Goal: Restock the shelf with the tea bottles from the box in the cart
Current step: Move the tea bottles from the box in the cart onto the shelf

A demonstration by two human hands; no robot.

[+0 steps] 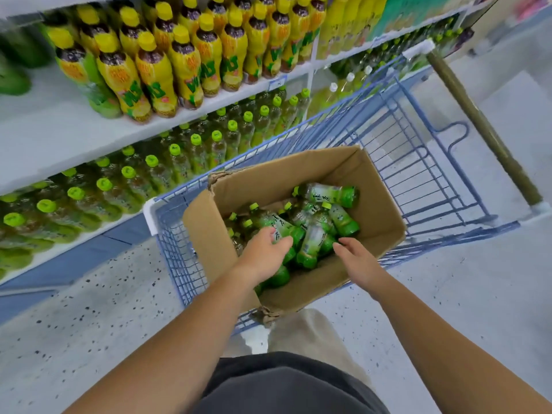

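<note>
Reaching into box (377,201), left hand (264,252) curled round tea bottle (283,229), right hand (357,256) slack, empty

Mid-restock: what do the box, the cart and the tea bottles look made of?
Box: matte brown corrugated cardboard, frayed torn corners. Cart: probably metal wire, blue coated, thin rigid grid. Tea bottles: likely clear plastic, glossy highlights, green printed sleeves.

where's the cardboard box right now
Head view, centre: the cardboard box sits in the near end of the blue cart, just right of the shelf.
</note>
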